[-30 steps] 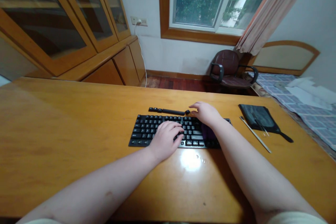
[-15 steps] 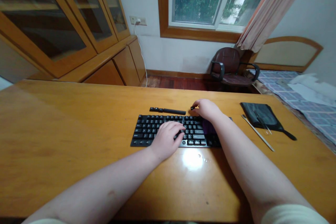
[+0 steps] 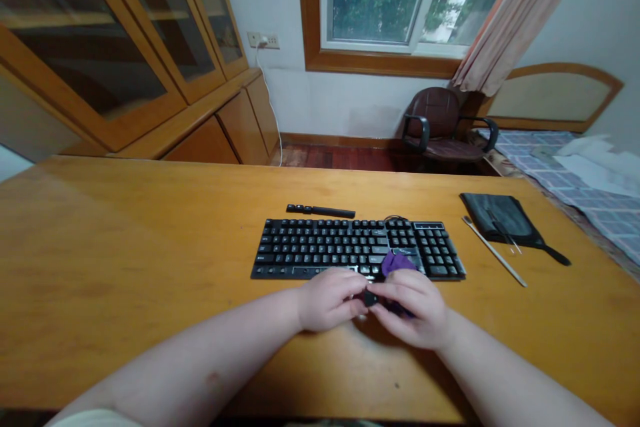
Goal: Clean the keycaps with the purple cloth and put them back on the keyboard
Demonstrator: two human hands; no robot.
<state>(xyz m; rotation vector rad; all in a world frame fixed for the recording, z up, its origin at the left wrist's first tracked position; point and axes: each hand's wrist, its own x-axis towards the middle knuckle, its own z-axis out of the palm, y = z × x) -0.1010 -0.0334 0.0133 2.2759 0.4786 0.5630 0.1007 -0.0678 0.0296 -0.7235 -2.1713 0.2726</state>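
My left hand [image 3: 334, 299] and my right hand [image 3: 415, 307] meet just in front of the black keyboard [image 3: 325, 240]. Between their fingertips is a small black keycap [image 3: 370, 298], pinched from both sides. A purple cloth [image 3: 399, 263] bunches up around the fingers of my right hand and overlaps the keyboard's front edge. Behind the keyboard lie several small loose keycaps [image 3: 299, 208] in a row with a long spacebar keycap [image 3: 334, 212]. The keyboard's bottom row has a bare strip where the spacebar sits, partly hidden by my left hand.
On the right of the wooden desk [image 3: 150, 227] lie a black pouch [image 3: 515, 217], thin metal tweezers-like prongs [image 3: 510, 238] on it, and a slim pale stick with a dark tip [image 3: 495, 251]. Beyond the desk stands a chair [image 3: 435, 120].
My right hand has brought the keycap from behind the keyboard to its front, with the purple cloth. My left hand has left the keys and moved right and nearer, onto the keycap.
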